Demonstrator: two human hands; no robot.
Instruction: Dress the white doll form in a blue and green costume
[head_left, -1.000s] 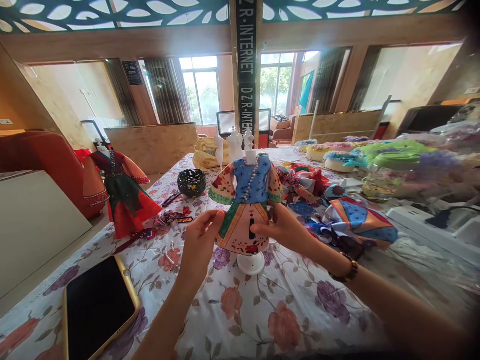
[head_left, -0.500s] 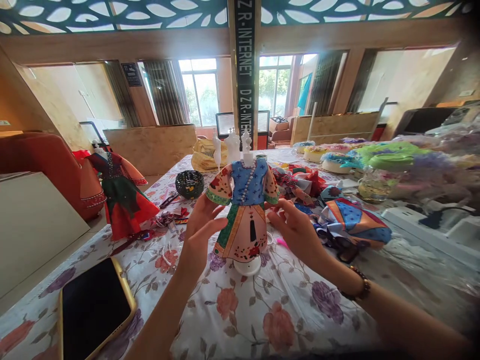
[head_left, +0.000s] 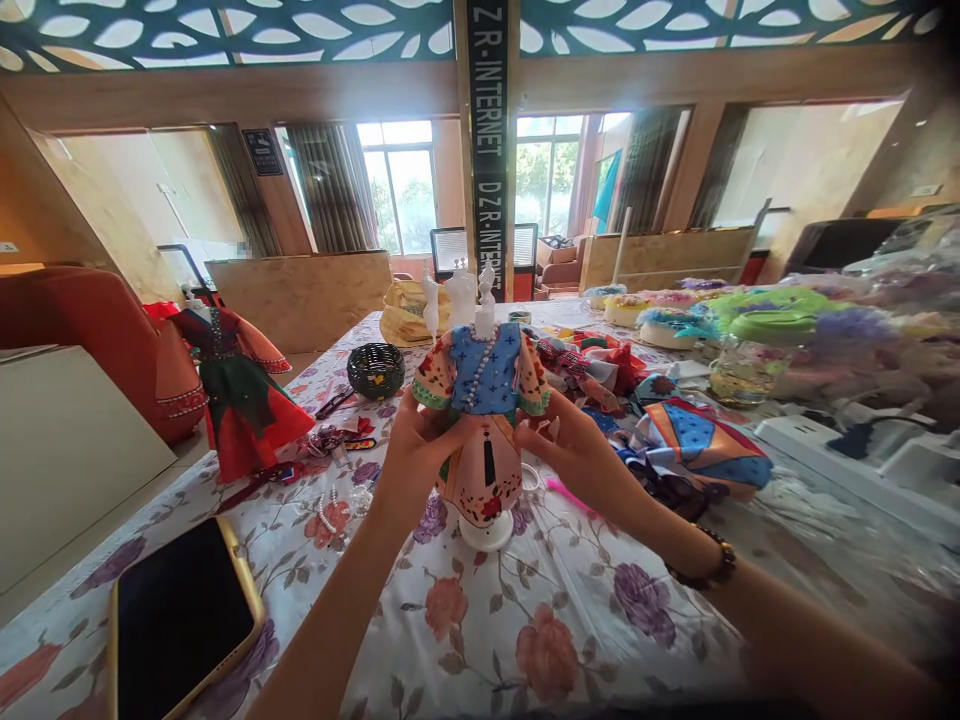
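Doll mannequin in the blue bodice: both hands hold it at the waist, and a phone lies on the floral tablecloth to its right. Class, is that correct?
One detail is wrong. The head view shows the phone on the floral tablecloth to the left of the doll mannequin, not the right. The left hand and right hand do hold it at the waist.

The single head view looks forward and slightly down across the flowered surface [head_left: 570, 620], close above the dressed mannequin [head_left: 484, 420].
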